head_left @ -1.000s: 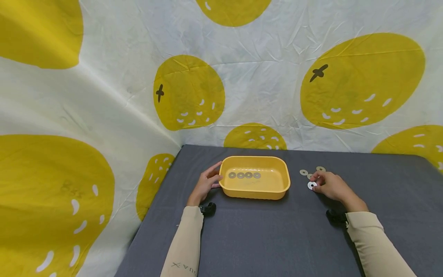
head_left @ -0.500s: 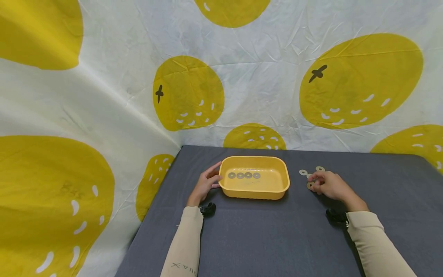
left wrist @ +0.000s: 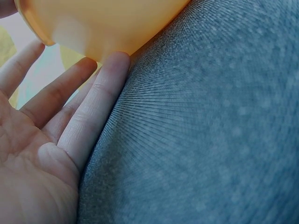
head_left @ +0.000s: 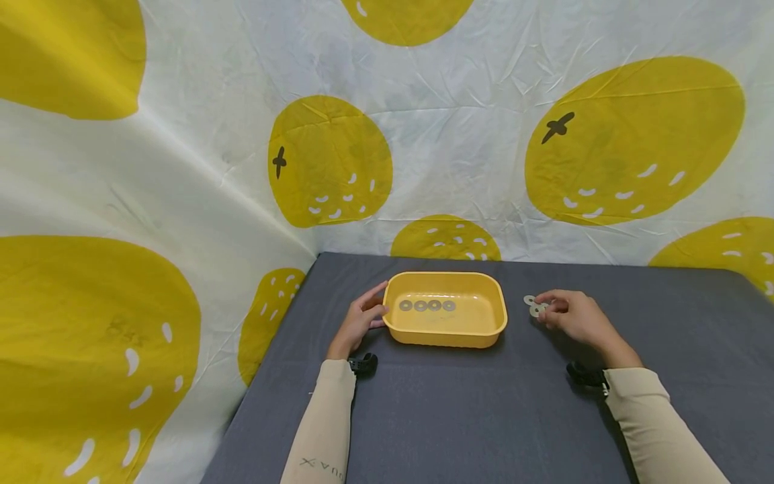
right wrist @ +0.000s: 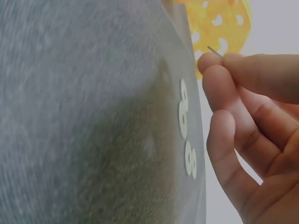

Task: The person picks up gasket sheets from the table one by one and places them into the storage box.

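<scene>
My left hand [head_left: 353,326] touches the left end of a yellow rectangular tray [head_left: 444,338], its fingers fairly straight along the outer wall and the thumb at the rim. In the left wrist view, fingertips [left wrist: 117,60] rest against the tray wall [left wrist: 112,28]. Several flat round washers [head_left: 434,305] lie in a row on the tray floor. To the right of the tray, my right hand [head_left: 580,319] is just above a loose group of washers [head_left: 535,310], partly hidden by it. Seen edge-on in the right wrist view, a thin washer [right wrist: 214,50] is pinched between thumb and finger above several table washers [right wrist: 183,120].
A dark grey cloth [head_left: 459,417] covers the table. Behind it and to the left hangs a white curtain [head_left: 447,154] with large yellow fruit prints. Dark bands [head_left: 364,366] sit on both wrists beside the beige sleeves.
My right hand has lifted slightly from the washers with the washer that lay nearest, which was flipped up white earlier. The left hand and tray stay put.
</scene>
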Motion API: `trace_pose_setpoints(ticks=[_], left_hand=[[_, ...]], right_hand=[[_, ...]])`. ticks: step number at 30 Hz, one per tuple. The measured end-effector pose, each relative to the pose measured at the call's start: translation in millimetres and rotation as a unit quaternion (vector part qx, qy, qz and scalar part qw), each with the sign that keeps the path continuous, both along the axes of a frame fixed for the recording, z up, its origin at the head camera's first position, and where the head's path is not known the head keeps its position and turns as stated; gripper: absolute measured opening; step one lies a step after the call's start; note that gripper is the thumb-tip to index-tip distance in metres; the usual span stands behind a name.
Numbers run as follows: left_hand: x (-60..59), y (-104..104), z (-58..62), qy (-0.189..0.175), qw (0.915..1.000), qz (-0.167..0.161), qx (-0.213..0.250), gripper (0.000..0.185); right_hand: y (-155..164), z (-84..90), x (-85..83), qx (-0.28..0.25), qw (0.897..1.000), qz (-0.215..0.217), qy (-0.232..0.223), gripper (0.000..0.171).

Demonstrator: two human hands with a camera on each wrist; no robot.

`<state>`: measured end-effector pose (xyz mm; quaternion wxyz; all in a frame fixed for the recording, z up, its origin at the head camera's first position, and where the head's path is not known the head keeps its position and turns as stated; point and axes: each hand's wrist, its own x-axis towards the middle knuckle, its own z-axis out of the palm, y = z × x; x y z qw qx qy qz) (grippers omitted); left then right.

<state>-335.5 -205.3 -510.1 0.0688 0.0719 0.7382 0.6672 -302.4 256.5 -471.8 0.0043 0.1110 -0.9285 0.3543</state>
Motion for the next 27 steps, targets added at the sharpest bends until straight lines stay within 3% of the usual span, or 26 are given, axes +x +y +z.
trace_pose_setpoints(ticks=[13, 27], left_hand=[[-1.2, -1, -1.2, 0.002, 0.9998, -0.012, 0.015, 0.06], [-2.4, -1, -3.5, 0.006, 0.9999, -0.003, 0.01, 0.057]], right_hand=[[-17, 16.2, 5.0, -0.031, 0.999, -0.036, 0.009, 0.033], [-42, 27.4, 15.1, -0.067, 0.995, -0.055, 0.053, 0.033]])
